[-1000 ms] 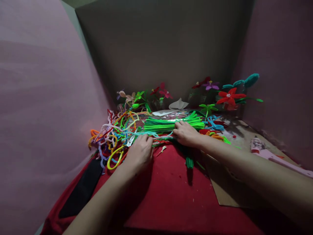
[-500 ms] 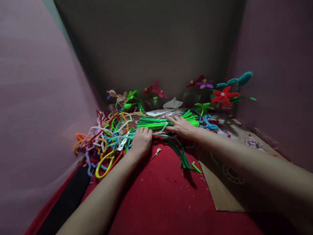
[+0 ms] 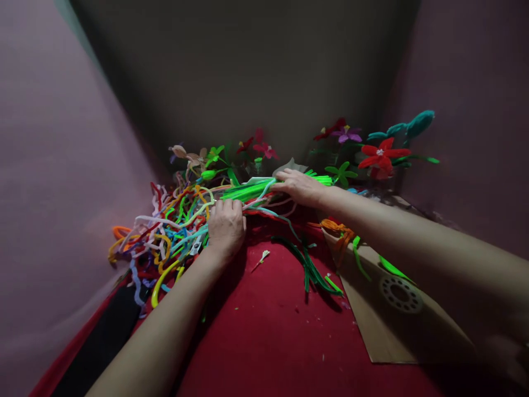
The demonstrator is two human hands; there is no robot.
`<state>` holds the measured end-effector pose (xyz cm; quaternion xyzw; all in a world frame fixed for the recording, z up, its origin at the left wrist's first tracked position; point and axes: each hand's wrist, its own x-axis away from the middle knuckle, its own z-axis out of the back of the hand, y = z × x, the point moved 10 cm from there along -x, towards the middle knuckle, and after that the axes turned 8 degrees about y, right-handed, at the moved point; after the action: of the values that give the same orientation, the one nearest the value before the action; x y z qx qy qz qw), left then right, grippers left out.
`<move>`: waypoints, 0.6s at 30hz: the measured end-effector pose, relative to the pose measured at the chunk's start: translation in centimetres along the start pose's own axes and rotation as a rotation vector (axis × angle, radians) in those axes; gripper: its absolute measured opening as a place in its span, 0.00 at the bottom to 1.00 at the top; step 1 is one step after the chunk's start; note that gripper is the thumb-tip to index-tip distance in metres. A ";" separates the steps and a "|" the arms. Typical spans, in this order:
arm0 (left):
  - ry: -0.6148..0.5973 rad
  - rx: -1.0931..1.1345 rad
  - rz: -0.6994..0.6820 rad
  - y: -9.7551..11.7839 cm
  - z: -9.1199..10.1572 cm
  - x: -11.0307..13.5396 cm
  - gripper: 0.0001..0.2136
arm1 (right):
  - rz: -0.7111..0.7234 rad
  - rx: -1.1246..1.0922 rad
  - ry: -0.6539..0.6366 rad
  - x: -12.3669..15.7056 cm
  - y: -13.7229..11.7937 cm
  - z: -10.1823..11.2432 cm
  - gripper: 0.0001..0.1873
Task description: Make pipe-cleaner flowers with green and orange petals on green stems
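A bundle of green pipe cleaners [image 3: 243,191] lies across the back of the heap, its right end higher than its left. My right hand [image 3: 303,187] is closed over the bundle's right part, fingertips at its near side. My left hand [image 3: 226,226] is at the bundle's left end, fingers curled down among loose pipe cleaners; its fingertips are hidden. Light-blue and pink strands [image 3: 273,212] run between the two hands. Left of my left hand is a tangled heap of colourful pipe cleaners [image 3: 169,220]. Scissors with a yellow handle [image 3: 159,286] are partly covered by my left forearm.
Pipe-cleaner flowers, one of them red [image 3: 382,156], stand along the back. Dark green strips [image 3: 312,270] and a small pale tuft [image 3: 261,260] lie on the red cloth [image 3: 264,331]. At right is a cardboard sheet [image 3: 380,336] bearing a round holed disc [image 3: 400,294].
The green bundle has shifted back and tilted, with my right hand on it. My left hand has moved slightly left and covers more of the scissors. Orange strands now show below my right forearm.
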<state>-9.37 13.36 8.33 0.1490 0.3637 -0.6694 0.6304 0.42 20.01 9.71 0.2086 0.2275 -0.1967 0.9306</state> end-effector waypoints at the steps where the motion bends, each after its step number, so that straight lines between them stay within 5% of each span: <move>1: -0.002 0.006 0.011 -0.2 0.0 -0.2 0.08 | 0.003 -0.008 0.001 -0.1 0.1 0.0 0.13; 18: 0.078 0.119 0.075 -2.3 0.9 -1.3 0.08 | -0.070 0.025 -0.018 -1.3 0.5 1.5 0.13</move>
<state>-11.15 13.59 10.55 0.2259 0.3417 -0.6595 0.6303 0.09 20.08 11.74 0.2105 0.2240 -0.2340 0.9224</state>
